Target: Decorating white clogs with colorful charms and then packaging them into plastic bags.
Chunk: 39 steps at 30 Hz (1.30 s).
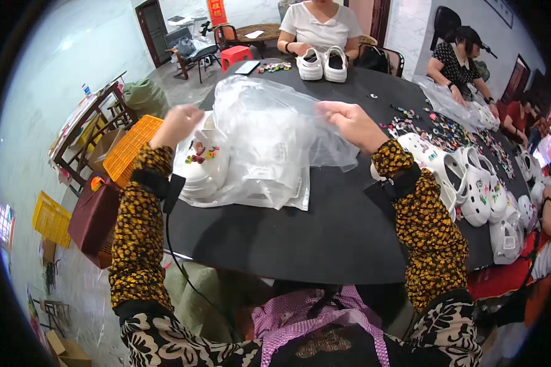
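A clear plastic bag (266,116) lies in front of me on the black table, its upper part lifted and crumpled. My right hand (354,126) pinches the right side of its film between thumb and fingers. At the left edge of the bag is my left hand (179,125), slightly blurred, its fingers curled closed; what they hold, if anything, I cannot make out. Below that hand sits a white clog (203,174) with small colourful charms on its toe. Beneath the lifted film are more clear plastic layers with small print; what they cover is hard to see.
On the right stand several white clogs (474,196) beside scattered colourful charms (444,134). Across the table (288,244), a person (320,27) handles a pair of white clogs (322,64); another (462,67) works at the right. Orange (131,147) and yellow (56,220) crates are at the left.
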Each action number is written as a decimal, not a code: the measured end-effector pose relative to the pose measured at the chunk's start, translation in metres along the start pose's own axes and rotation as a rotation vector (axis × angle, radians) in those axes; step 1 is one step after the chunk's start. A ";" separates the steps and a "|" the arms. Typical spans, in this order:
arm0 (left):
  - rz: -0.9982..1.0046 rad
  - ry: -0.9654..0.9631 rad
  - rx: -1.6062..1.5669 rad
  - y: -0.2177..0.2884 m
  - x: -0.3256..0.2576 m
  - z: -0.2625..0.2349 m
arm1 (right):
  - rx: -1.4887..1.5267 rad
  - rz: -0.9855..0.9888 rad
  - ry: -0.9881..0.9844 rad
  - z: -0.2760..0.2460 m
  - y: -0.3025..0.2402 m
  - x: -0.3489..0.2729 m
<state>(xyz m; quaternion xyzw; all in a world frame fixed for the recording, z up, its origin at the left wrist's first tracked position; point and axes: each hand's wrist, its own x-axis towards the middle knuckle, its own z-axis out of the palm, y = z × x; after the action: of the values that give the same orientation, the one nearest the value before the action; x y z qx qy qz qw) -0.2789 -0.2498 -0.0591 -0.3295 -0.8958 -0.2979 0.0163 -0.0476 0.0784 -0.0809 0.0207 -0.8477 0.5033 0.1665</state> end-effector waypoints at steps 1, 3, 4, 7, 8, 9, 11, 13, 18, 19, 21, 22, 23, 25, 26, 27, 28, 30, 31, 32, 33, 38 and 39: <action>0.116 -0.076 0.077 0.001 -0.005 0.009 | -0.010 0.002 0.008 -0.003 0.001 0.004; 0.492 0.105 0.290 -0.022 -0.015 0.022 | 0.139 0.112 0.026 0.002 -0.010 0.014; 0.275 -0.072 0.235 -0.031 -0.013 0.022 | 0.140 0.105 0.021 0.005 -0.017 0.018; 0.049 -0.322 0.163 0.005 -0.013 0.024 | 0.207 0.163 0.146 0.001 -0.030 0.025; 0.054 -0.319 0.167 0.006 -0.013 0.022 | 0.253 0.160 0.188 0.000 -0.032 0.030; 0.025 -0.296 0.168 0.007 -0.013 0.021 | 0.298 0.157 0.231 -0.002 -0.033 0.034; -0.003 -0.272 0.172 0.002 -0.017 0.019 | 0.287 0.133 0.250 0.002 -0.041 0.039; -0.154 -0.165 -0.227 -0.012 -0.027 0.012 | 0.290 0.036 0.295 0.010 -0.055 0.043; -0.104 0.032 -0.650 -0.003 -0.058 -0.023 | 0.048 -0.185 0.322 0.016 -0.060 0.058; -0.103 0.064 -0.655 -0.006 -0.061 -0.033 | 0.050 -0.182 0.322 0.021 -0.061 0.060; -0.145 0.166 -0.589 -0.019 -0.070 -0.059 | -0.198 -0.318 0.304 0.034 -0.069 0.063; -0.189 0.217 -0.544 -0.020 -0.078 -0.074 | -0.354 -0.325 0.280 0.043 -0.073 0.060; -0.229 0.272 -0.494 -0.024 -0.087 -0.091 | -0.342 -0.330 0.281 0.059 -0.071 0.064; -0.218 0.370 -0.513 -0.050 -0.101 -0.117 | -0.366 -0.473 0.305 0.089 -0.059 0.071; -0.215 0.415 -0.426 -0.051 -0.103 -0.125 | -0.388 -0.428 0.259 0.098 -0.060 0.067; -0.200 0.473 -0.336 -0.042 -0.116 -0.134 | -0.396 -0.392 0.208 0.111 -0.063 0.062; -0.199 0.513 -0.322 -0.037 -0.122 -0.142 | -0.440 -0.326 0.166 0.124 -0.062 0.057; -0.175 0.551 -0.305 -0.031 -0.132 -0.157 | -0.515 -0.316 0.165 0.153 -0.052 0.052; -0.147 0.502 -0.268 -0.031 -0.133 -0.166 | -0.646 -0.162 -0.018 0.159 -0.048 0.049; -0.126 0.514 -0.207 -0.017 -0.135 -0.167 | -0.699 -0.148 -0.063 0.169 -0.042 0.046; -0.100 0.522 -0.150 0.002 -0.132 -0.162 | -0.754 -0.130 -0.104 0.173 -0.038 0.043; 0.072 0.428 0.082 0.036 -0.086 -0.119 | -0.774 -0.104 -0.200 0.180 -0.035 0.027; 0.103 0.423 0.092 0.042 -0.075 -0.100 | -0.757 -0.161 -0.159 0.179 -0.035 0.024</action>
<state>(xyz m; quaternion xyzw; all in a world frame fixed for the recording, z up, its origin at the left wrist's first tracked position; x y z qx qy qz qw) -0.2117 -0.3229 0.0281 -0.3040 -0.8671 -0.3179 0.2339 -0.1097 -0.0892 -0.1224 0.0630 -0.9793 0.1371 0.1351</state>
